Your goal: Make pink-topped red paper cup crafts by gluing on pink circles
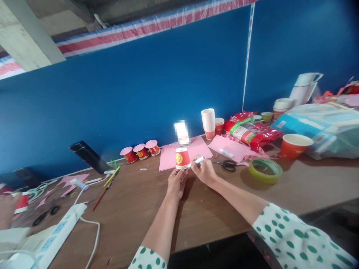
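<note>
My left hand (177, 182) grips the lower part of a red paper cup (182, 158) with a gold emblem, which looks turned upside down. Between the fingers of my right hand (204, 172) is a white marker-like stick (198, 161), its tip at or near the cup's lower right side; contact cannot be made out. Behind the cup lie pink paper sheets (168, 156). Black-handled scissors (229, 165) rest just right of my right hand.
Several red cups with pink discs on top (140, 151) line the blue partition (146, 89). Stacked paper cups (208, 123), a red cup packet (252, 129), and a tape roll (265, 171) are to the right. A power strip (60, 235) and another person's hand (8, 209) are at left.
</note>
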Available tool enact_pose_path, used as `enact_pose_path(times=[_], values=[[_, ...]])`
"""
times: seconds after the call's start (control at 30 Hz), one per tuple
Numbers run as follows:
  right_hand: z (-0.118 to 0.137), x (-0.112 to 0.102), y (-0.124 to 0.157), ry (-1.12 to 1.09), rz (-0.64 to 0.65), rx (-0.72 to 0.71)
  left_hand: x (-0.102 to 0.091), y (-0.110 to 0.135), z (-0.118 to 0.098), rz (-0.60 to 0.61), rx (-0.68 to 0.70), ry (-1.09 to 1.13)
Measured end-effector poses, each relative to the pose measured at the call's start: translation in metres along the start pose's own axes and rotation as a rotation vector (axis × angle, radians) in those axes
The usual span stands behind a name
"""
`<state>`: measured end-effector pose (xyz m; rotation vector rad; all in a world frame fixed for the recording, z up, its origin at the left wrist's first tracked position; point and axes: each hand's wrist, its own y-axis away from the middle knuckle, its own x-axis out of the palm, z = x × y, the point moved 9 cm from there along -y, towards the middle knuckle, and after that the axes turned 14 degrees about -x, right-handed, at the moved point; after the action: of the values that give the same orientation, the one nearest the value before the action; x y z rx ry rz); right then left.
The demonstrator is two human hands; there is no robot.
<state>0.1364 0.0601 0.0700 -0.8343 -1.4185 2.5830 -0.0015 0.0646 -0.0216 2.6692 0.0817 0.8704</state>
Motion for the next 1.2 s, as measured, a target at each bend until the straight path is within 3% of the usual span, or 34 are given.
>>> enact_pose_path(times=[1.2], values=[[0.0023, 0.0002, 0.0011, -0.033, -0.021, 0.011, 0.0004, -0.0032, -0.0003, 0.017, 0.031, 0.008]])
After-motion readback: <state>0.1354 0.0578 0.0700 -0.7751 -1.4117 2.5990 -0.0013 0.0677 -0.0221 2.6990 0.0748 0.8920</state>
